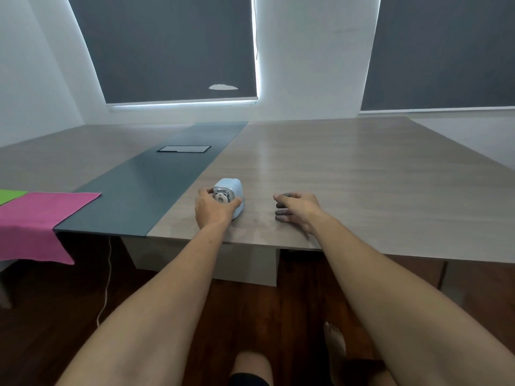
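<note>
A small light-blue device (233, 190) with a metal face and a panda figure on its front stands on the wooden table (348, 174) near the front edge. My left hand (213, 208) grips it from the near side, fingers on its left and thumb on its right. My right hand (299, 210) rests on the table a short way to the right of the device, with fingers loosely spread toward the left and nothing in it.
A dark grey strip (156, 179) runs down the table left of the device, with a rectangular cable hatch (184, 149) in it. A pink cloth (36, 218) and a green one (9, 195) hang at the left. A white cable (107, 277) dangles below the table.
</note>
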The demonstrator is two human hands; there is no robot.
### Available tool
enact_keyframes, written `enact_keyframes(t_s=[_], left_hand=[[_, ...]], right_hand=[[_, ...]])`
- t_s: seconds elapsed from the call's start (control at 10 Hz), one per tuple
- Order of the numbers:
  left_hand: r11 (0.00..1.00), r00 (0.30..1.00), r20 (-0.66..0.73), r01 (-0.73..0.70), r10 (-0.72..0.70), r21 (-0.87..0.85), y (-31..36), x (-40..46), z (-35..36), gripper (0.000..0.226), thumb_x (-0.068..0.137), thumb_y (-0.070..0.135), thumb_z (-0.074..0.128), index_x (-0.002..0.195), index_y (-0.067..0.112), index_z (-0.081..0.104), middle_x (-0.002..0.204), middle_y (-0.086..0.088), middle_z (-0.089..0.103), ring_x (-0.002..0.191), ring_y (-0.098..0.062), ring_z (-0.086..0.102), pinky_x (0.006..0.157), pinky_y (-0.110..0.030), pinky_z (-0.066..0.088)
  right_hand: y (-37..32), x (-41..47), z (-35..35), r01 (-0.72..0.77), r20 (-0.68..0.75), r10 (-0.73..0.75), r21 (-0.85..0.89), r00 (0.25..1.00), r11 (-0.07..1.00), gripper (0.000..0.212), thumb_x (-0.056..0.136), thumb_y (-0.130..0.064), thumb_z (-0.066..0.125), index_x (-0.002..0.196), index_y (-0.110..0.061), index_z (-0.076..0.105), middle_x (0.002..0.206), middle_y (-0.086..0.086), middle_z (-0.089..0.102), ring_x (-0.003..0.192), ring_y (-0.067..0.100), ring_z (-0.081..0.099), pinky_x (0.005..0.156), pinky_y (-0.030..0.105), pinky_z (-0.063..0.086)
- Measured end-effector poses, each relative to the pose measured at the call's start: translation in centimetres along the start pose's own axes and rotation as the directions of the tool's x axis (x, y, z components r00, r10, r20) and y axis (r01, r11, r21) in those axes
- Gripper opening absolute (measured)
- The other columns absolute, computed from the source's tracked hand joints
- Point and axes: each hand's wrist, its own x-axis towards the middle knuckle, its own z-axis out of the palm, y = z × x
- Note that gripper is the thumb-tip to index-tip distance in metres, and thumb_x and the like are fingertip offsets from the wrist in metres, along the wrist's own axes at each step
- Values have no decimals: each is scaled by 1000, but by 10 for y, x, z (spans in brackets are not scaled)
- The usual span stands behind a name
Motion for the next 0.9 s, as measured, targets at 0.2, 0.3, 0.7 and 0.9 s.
enact_keyframes(t_s=[0.2,0.3,0.7,0.9], left_hand=[[985,993,-66,-92,102,148,20,-12,-8,92,64,49,79,138,10,41,140,-9,47,129,-28,42,102,-40,39],[951,967,-71,-226,246,211,41,-26,-10,84,69,53,71,136,9,46,138,-9,48,129,-27,42,104,-42,39],[825,797,310,-562,518,66,134,-122,55,68,78,55,64,129,11,56,134,-7,59,125,-26,52,100,-37,41],[767,659,483,-641,577,-43,173,-193,106,71,78,58,58,132,11,54,138,-8,56,128,-28,50,101,-39,41]], right_hand=[[-12,-11,-15,1,-64,-1,11,998,1000,28,83,-18,74,103,-3,62,91,13,66,66,24,67,54,32,60],[-20,-23,-32,25,-98,-26,-13,995,1000,29,85,-23,70,105,-3,65,91,12,67,67,25,67,60,35,60],[-57,-112,-158,59,-381,-107,-135,918,989,22,85,-24,60,99,-8,68,88,9,67,64,23,60,64,34,59],[-64,-159,-235,62,-580,-195,-241,791,968,30,85,-28,60,101,-6,73,87,7,69,66,20,58,73,36,61]])
